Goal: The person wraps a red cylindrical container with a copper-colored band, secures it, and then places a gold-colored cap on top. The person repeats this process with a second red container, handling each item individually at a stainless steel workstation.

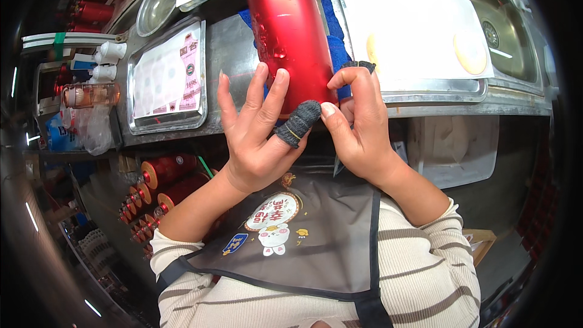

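A glossy red bottle (288,30) with raised marks on its side lies on a blue cloth (336,48), its neck toward the far edge. My left hand (258,127) is at its near end, fingers spread, some tips against or just over the red surface. A dark grey knit finger cover with a yellow band sits on that hand's thumb. Beside the bottle's near right edge, my right hand (364,121) has its fingers bent and thumb drawn in close to them. Whatever lies between them is too small or hidden to make out. Another dark cover shows on a right finger.
Left of the bottle stands a metal tray (203,85) with printed sticker sheets (167,76). To the right, a white sheet (419,30) covers another tray, near a metal sink (522,67). More red bottles (170,169) are racked below left. A clear plastic bin (480,146) sits under the bench.
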